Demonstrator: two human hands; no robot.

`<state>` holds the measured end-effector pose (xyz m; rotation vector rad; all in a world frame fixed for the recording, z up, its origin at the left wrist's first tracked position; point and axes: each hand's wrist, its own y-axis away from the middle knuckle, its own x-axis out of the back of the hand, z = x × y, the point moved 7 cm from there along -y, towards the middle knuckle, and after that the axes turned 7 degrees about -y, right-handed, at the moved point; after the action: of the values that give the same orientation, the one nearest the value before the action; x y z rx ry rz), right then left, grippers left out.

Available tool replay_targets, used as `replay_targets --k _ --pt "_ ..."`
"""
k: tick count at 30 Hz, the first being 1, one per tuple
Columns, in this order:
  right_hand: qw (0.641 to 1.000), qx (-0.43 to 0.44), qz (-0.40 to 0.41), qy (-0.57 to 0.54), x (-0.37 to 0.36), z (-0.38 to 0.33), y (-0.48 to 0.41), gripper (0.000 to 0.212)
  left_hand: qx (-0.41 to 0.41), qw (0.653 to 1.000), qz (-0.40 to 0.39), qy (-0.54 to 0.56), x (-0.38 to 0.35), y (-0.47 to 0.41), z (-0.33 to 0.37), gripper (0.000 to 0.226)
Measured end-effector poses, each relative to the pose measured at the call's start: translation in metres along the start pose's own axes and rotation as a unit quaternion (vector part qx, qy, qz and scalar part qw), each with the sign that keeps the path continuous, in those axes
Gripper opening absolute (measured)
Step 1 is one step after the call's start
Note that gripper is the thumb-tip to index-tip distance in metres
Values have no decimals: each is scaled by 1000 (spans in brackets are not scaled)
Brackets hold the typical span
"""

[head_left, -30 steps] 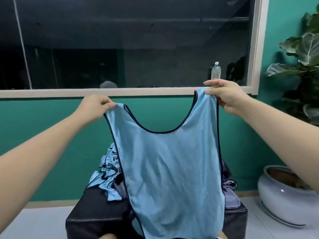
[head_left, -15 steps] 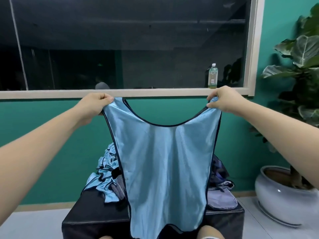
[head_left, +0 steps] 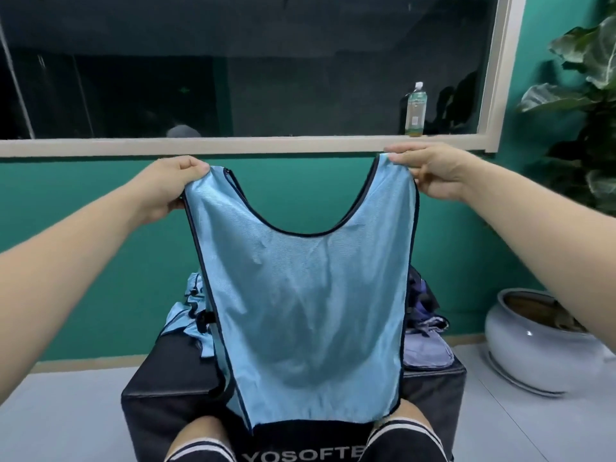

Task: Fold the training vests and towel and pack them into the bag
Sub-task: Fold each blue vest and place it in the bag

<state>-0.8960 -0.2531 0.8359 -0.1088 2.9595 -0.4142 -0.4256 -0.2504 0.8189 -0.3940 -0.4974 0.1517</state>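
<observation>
Vest [head_left: 300, 295] of light blue mesh with dark trim hangs spread open in the air, in front of the person, its scooped neckline at the top and its lower hem down between the two knees [head_left: 196, 438]. The left hand [head_left: 173, 185] grasps the left shoulder strap, fingers curled over the cloth. The right hand [head_left: 430, 175] pinches the right strap between thumb and fingers, a little higher than the left. Both arms reach forward and the fabric is drawn fairly flat between them. Behind the vest stands a black block [head_left: 160, 405] on the floor. On its far left lies a crumpled pile [head_left: 190, 315] of more light blue vests, partly hidden. On its far right lies a purple-grey cloth [head_left: 426, 345] with something darker heaped just behind it. Near the bottom edge, between the knees, a black surface carries white letters [head_left: 300, 456]; what it belongs to cannot be told. On the far sill [head_left: 233, 145] of the dark window stands a bottle [head_left: 415, 110], to the right. A pale round pot [head_left: 540, 345] sits on the floor at right, with large green leaves [head_left: 593, 111] above it against the green wall.
</observation>
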Motion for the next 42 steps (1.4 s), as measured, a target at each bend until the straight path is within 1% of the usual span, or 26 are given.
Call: replay_targets --k 3,5,8,16,20,23,27,34,38,39,40,41,42 --pt "998 -30 26 -43 2 30 -14 35 19 1000 4 -16 -17 -14 -27 20" --pt "997 -39 38 -46 8 56 -35 36 34 999 3 -28 -30 -29 -50 20" --pt "996 -50 66 -27 17 97 -70 30 55 998 3 -44 -53 -57 -86 19" --pt "985 -94 133 48 36 221 -169 42 100 990 3 -95 -120 -148 -198 20" --pt "977 -121 145 97 37 279 -210 38 118 985 -5 -122 -158 -181 -249 23" --pt "971 -148 139 129 39 327 -241 33 139 979 -21 -150 -185 -206 -290 24" --pt "962 -169 124 174 39 381 -289 33 147 972 -44 -178 -218 -240 -335 24" --pt "949 -182 148 212 48 432 -374 32 146 964 -31 -219 -241 -308 -396 24" --pt "953 -157 149 212 57 464 -413 37 135 956 -24 -260 -250 -335 -419 25" --pt "949 -154 146 232 60 470 -420 42 130 954 -18 -269 -253 -340 -421 25" --pt "938 -158 130 278 62 476 -425 49 123 954 -12 -274 -255 -344 -424 24" --pt "916 -169 102 349 61 482 -427 56 114 954 -10 -277 -259 -346 -429 23" --pt "881 -182 70 431 60 487 -426 60 107 955 -15 -277 -264 -345 -433 24"
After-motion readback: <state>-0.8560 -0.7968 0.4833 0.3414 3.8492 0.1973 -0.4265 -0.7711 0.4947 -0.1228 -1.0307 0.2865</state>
